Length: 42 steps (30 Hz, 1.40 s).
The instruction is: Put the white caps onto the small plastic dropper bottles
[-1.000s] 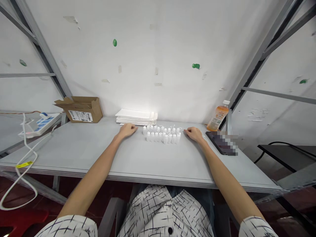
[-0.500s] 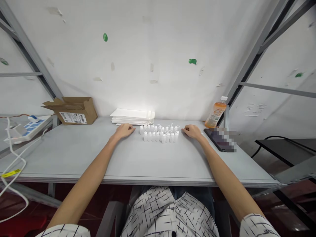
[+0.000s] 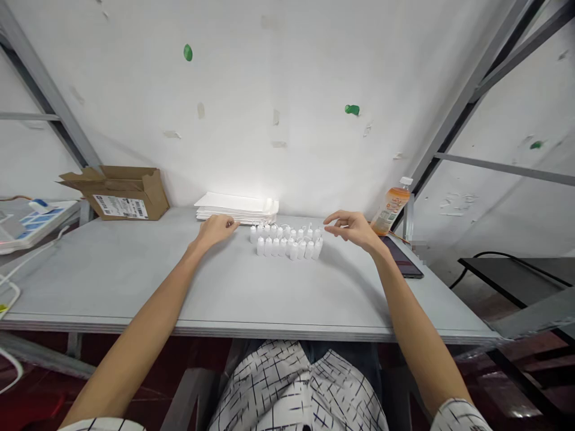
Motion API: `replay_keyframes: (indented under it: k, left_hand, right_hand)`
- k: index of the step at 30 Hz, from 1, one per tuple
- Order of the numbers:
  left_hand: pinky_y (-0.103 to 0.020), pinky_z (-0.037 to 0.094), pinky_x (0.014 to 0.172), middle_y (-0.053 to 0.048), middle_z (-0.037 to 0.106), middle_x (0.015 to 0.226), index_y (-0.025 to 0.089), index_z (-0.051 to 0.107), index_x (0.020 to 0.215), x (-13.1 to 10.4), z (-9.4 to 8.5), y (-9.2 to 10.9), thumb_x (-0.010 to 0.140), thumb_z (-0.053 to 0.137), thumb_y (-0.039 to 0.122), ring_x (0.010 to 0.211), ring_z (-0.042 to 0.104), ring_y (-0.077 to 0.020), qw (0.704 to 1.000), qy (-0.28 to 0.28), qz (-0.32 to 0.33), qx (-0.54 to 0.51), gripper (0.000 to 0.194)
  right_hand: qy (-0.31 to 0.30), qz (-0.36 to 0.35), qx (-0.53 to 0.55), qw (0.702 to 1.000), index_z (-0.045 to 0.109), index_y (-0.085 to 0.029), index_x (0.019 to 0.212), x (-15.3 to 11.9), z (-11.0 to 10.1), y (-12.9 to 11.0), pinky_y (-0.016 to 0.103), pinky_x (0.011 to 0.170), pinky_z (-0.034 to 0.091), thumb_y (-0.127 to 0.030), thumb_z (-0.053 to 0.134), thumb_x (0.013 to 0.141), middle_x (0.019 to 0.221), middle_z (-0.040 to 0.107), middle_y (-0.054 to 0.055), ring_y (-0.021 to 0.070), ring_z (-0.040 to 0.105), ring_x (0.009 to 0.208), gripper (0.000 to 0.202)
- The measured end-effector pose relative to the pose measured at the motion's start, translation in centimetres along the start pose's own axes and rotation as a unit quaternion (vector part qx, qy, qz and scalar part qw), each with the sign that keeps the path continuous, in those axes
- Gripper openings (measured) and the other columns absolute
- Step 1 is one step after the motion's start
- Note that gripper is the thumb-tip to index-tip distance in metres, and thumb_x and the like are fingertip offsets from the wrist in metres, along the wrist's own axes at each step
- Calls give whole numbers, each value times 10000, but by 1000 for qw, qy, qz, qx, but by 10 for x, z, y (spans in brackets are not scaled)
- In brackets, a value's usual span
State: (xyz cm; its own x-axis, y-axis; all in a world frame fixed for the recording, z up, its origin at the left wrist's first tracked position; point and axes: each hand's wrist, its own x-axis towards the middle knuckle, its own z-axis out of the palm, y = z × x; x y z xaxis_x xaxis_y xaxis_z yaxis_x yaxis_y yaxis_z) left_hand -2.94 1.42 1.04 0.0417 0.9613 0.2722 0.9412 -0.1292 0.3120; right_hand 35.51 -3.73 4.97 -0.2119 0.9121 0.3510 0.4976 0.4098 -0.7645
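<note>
In the head view, we see bottles (image 3: 283,247) standing in rows, far and central on the table (image 3: 278,293). Our left hand (image 3: 216,228) is curled just left of them, whether pinching anything we cannot tell; our right hand (image 3: 353,227), fingers spread, hovers just right.

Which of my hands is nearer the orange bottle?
Right. Your right hand is just left of the orange bottle; your left hand is farther off, left of the white bottles.

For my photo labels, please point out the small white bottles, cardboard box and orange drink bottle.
Small white bottles (image 3: 283,247): head view, one's body.
Cardboard box (image 3: 120,206): head view, its label.
Orange drink bottle (image 3: 390,209): head view, mid-body.
</note>
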Motion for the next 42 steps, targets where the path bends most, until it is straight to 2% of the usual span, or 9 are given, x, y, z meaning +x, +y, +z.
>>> replay_keyframes:
  k: [4,15,18,21,24,27,31,36,42]
  left_hand:
    - [-296,283,590,-77,638,666,199,603,627,-3,-7,6,883,461,472,712,579,-243,999,29,-6,12,400]
    - [-297,260,577,-45,559,569,204,564,572,-5,-6,11,890,444,466,620,520,-208,999,32,24,10,430]
    - [-295,257,577,-47,579,587,199,573,572,-7,-9,14,887,455,443,616,520,-201,997,73,21,2,415]
    - [-290,257,572,-41,596,601,193,572,575,-10,-11,21,896,462,422,598,506,-178,986,162,37,-30,410]
    - [-285,286,575,-25,576,567,186,565,572,-14,-9,33,911,481,411,554,467,-146,960,250,103,-78,415]
    - [-269,339,578,-13,591,581,180,595,607,-22,-5,56,930,514,398,540,473,-123,926,296,189,-142,399]
    - [-248,382,561,-20,649,660,174,658,715,-34,-5,97,980,506,355,608,541,-123,888,275,306,-205,355]
    - [-256,437,609,-36,722,800,175,710,927,-41,-6,139,943,616,398,768,631,-159,847,288,419,-154,243]
    - [-262,404,561,-23,703,719,178,680,890,-46,8,140,979,552,286,646,610,-145,821,332,457,-77,190]
  right_hand:
    - [-63,-61,-50,995,770,-186,837,-1,10,-4,262,577,461,-371,766,721,1011,696,84,135,609,677,219]
    - [-75,-92,-51,992,788,-217,762,4,14,13,291,635,481,-319,748,732,930,665,65,149,593,721,114]
    - [-60,-76,-46,994,780,-207,739,3,11,8,295,633,466,-348,757,733,959,643,68,135,564,705,143]
    - [-34,-63,-19,997,763,-190,720,-1,-1,-2,301,651,450,-395,782,721,957,641,67,131,542,712,205]
    - [-16,-39,42,998,729,-174,719,-6,-13,-11,270,589,396,-426,793,720,849,635,50,127,513,693,260]
    - [-19,-9,119,993,700,-167,754,-9,-16,-16,238,486,271,-431,783,746,652,557,-1,92,420,572,277]
    - [-34,-36,209,977,684,-163,789,-7,3,-21,230,454,244,-405,796,751,675,620,12,73,420,519,269]
    - [-37,-75,237,968,694,-161,803,-7,33,-34,226,418,288,-435,794,759,677,649,31,109,538,540,295]
    - [-8,-81,240,967,716,-160,806,-11,47,-37,228,417,386,-449,811,740,700,670,45,136,593,591,311]
